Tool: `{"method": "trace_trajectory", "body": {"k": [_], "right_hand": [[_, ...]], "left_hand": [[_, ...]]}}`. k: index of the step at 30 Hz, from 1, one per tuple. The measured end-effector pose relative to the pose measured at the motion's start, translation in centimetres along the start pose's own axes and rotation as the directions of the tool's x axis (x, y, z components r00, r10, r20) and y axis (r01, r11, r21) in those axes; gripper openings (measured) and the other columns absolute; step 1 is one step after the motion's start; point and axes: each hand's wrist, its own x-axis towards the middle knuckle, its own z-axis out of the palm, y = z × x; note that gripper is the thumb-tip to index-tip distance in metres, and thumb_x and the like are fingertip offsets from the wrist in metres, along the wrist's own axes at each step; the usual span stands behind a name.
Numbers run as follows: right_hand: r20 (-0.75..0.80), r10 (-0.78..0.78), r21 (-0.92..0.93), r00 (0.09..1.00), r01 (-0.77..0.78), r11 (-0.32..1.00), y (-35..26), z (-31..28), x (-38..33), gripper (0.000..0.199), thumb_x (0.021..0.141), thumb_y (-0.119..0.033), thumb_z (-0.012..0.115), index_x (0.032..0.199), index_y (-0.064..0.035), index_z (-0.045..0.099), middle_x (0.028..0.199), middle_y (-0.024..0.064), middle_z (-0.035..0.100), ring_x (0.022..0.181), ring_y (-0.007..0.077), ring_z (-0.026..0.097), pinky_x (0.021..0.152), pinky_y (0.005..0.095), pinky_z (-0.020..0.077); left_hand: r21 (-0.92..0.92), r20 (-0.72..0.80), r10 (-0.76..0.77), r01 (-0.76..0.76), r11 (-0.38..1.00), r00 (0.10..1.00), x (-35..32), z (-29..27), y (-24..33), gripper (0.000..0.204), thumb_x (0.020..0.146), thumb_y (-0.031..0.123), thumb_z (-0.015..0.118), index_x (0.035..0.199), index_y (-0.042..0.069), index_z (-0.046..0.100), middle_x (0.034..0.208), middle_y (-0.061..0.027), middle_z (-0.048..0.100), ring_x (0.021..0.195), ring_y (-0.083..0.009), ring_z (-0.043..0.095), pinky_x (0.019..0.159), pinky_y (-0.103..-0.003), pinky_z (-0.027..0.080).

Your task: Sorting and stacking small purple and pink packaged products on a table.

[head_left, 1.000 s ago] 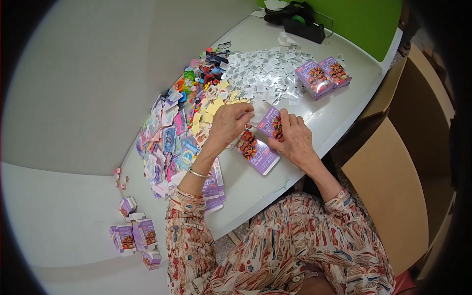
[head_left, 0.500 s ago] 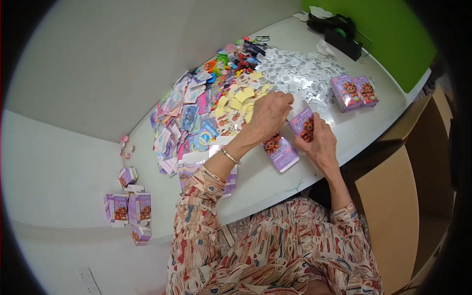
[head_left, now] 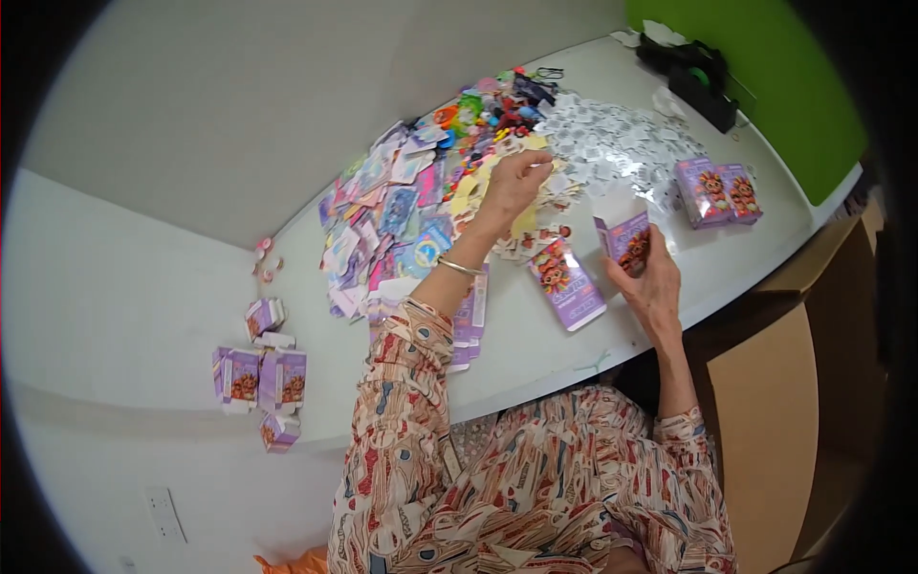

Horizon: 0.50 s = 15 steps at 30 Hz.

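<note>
My right hand (head_left: pixel 655 287) grips a small purple carton (head_left: pixel 628 241) printed with a cartoon figure. The carton stands tilted, its pale top flap raised. My left hand (head_left: pixel 516 187), with a bracelet at the wrist, hovers at the pile of yellow slips (head_left: pixel 463 203) and small printed cutouts (head_left: pixel 521 247). Its fingertips are pressed together; whether anything is between them is hidden. Between the two hands a second purple carton (head_left: pixel 577 304) lies on the white table, printed face up.
Beyond lie small silvery-white packets (head_left: pixel 622 143), colourful trinkets (head_left: pixel 473 110) and flat pouches (head_left: pixel 382 210). Two purple cartons (head_left: pixel 703 199) and a black tape dispenser (head_left: pixel 703 96) stand right. More cartons (head_left: pixel 239 378) sit far left. A large cardboard box (head_left: pixel 765 411) is open beside the table.
My left hand has moved away from the held carton, up and left to the yellow slips. My right hand keeps its hold on the carton. The whole view has shifted slightly.
</note>
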Motion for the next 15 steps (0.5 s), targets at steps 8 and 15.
{"method": "trace_trajectory", "body": {"k": [8,15], "right_hand": [[-0.063,-0.151,-0.131,0.986,0.142,0.981,1.0,1.0,-0.3,0.076,0.071,-0.032,0.077,0.129,0.0044,0.044,0.106,0.0220,0.061,0.095,0.0350,0.060,0.083,0.0411,0.0484],[-0.002,-0.131,-0.147,0.991,0.130,0.981,0.4,0.8,-0.2,0.078,0.071,-0.033,0.077,0.131,0.0041,0.042,0.110,0.0211,0.059,0.100,0.0362,0.058,0.086,0.0418,0.0470]], "left_hand": [[0.850,-0.305,0.022,0.262,0.457,0.952,-4.7,-15.1,-6.9,0.047,0.075,0.039,0.073,0.095,-0.003,0.066,0.101,-0.0226,0.066,0.095,-0.0370,0.063,0.083,-0.044,0.049],[0.827,-0.224,-0.071,0.228,0.514,0.972,-8.4,-18.4,-11.0,0.047,0.074,0.036,0.072,0.095,-0.005,0.063,0.097,-0.0272,0.064,0.094,-0.0398,0.062,0.081,-0.047,0.047]]}}
